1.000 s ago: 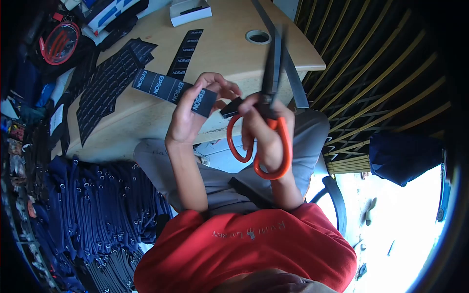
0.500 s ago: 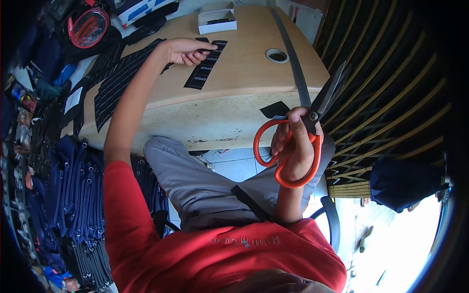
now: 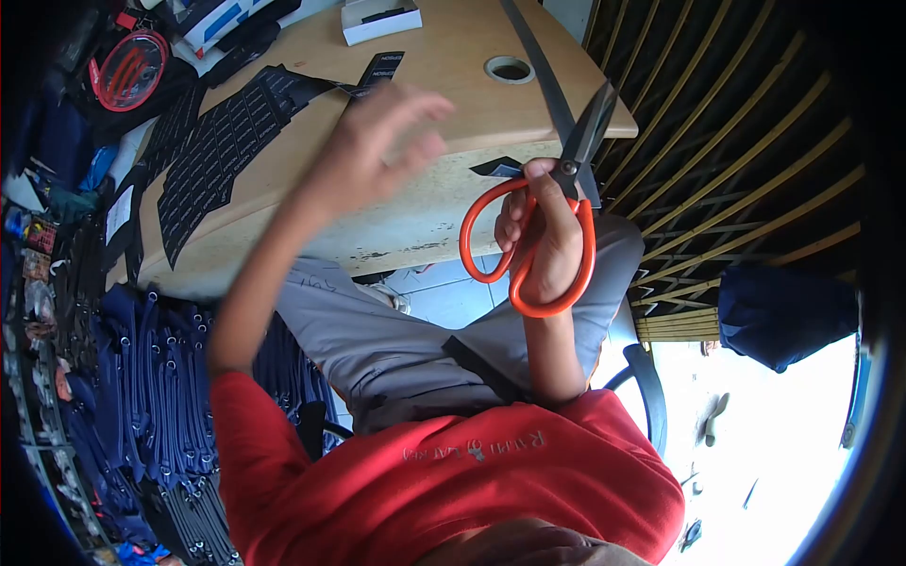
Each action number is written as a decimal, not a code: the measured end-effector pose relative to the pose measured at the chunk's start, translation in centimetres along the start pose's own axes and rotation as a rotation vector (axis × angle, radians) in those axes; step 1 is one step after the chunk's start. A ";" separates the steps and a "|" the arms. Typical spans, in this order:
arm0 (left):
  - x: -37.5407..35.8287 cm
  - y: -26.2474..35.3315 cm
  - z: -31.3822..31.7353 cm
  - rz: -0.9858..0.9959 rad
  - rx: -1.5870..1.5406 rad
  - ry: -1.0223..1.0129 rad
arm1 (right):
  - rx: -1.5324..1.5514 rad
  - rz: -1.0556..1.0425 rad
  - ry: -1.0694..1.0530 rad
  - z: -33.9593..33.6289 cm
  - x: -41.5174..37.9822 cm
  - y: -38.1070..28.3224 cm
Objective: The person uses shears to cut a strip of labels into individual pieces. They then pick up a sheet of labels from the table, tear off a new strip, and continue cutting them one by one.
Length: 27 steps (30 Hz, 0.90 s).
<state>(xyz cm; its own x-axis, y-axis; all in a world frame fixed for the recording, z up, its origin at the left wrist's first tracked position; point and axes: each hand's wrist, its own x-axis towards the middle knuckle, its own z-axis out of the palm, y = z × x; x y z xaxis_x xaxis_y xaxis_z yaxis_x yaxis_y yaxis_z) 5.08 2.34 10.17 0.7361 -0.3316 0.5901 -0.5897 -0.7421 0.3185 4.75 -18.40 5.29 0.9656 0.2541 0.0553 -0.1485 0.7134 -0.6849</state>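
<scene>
My left hand [image 3: 392, 141], blurred by motion, hovers at the near edge of the wooden table with fingers apart and nothing visible between them. Behind it, a black strip with white EPSON lettering [image 3: 385, 66] lies partly hidden on the table. My right hand [image 3: 552, 236] grips large scissors with orange handles [image 3: 587, 255], whose dark blades [image 3: 592, 123] point up and away. A small black piece [image 3: 497, 167] shows beside that hand's fingers; whether it is held I cannot tell. Larger black printed sheets [image 3: 222, 137] lie at the table's left.
On the table [image 3: 444, 85] are a white box [image 3: 380, 21], a round hole [image 3: 509, 70] and a long dark strap [image 3: 543, 71]. A folding metal gate [image 3: 717, 141] stands at the right. Many navy straps [image 3: 160, 387] hang at the left.
My left hand has left the EPSON strip and moved nearer to me, its fingers spreading. The view has shifted, and the scissors remain in my right hand.
</scene>
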 end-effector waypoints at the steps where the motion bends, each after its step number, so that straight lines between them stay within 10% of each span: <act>1: -0.7 1.7 1.6 0.109 -0.016 0.045 | 0.004 0.015 -0.021 0.1 0.0 0.2; 21: -3.7 3.4 -0.9 -0.436 -0.680 -0.213 | -0.315 0.157 -0.247 2.0 -1.2 1.4; 27: -5.6 4.7 2.8 -0.425 -0.943 0.023 | -0.228 0.035 -0.137 1.9 -1.4 1.7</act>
<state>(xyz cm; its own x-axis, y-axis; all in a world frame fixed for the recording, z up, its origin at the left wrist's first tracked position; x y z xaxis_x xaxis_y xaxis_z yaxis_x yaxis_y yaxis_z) -0.85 -0.92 6.31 0.9437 -0.1303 0.3040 -0.3107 -0.0338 0.9499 2.75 -16.29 5.46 0.9204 0.3734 0.1159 -0.1144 0.5406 -0.8335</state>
